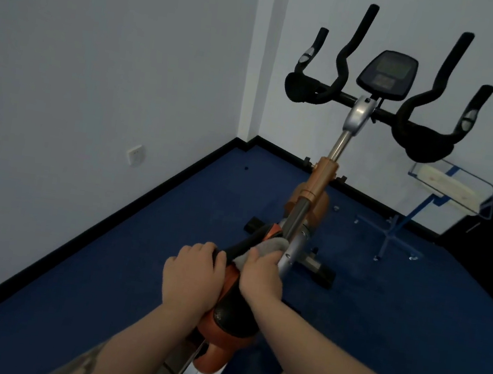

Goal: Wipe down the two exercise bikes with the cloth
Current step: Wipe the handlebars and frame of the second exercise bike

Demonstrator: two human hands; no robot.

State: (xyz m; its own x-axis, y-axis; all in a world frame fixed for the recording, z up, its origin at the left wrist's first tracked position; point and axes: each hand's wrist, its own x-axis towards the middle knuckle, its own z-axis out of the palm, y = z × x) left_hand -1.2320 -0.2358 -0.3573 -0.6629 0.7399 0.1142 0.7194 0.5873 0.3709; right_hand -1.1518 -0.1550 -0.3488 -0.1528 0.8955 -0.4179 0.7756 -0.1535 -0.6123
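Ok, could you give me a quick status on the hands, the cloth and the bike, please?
Left hand gripping the saddle. Right hand pressing the grey cloth at the saddle nose. Handlebars untouched. Nothing in the way.

Bare blue floor [101, 261] lay open at 9 o'clock of the bike [304, 214], up to the wall [81, 68]. At 3 o'clock more floor ran free toward a blue stand [405, 218] at 2 o'clock. Handlebars [374, 103] and console [388, 72] blocked 12 o'clock.
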